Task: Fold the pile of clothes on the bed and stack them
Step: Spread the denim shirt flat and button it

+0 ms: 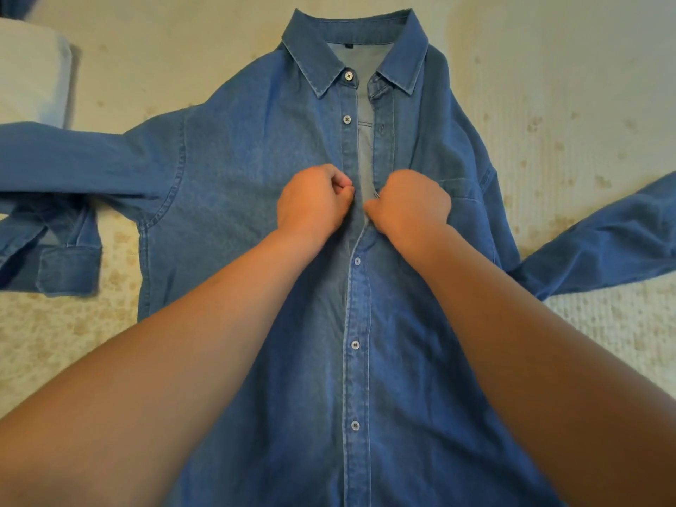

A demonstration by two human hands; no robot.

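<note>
A blue denim shirt lies face up on the bed. Left hand and right hand pinch its front plackets mid-chest.

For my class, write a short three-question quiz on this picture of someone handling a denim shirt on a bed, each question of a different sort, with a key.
1. True or false: the denim shirt lies front side up on the bed cover.
2. Where do the left hand and right hand grip the shirt?
A. at the collar
B. at the two front edges near chest height
C. at the cuffs
3. Fill in: below the hands the front is buttoned; above them it is ____.

Key:
1. True; the buttons and chest pocket face up.
2. B; the fingers of each hand pinch one edge.
3. Open; the top button and second button are undone.
</note>
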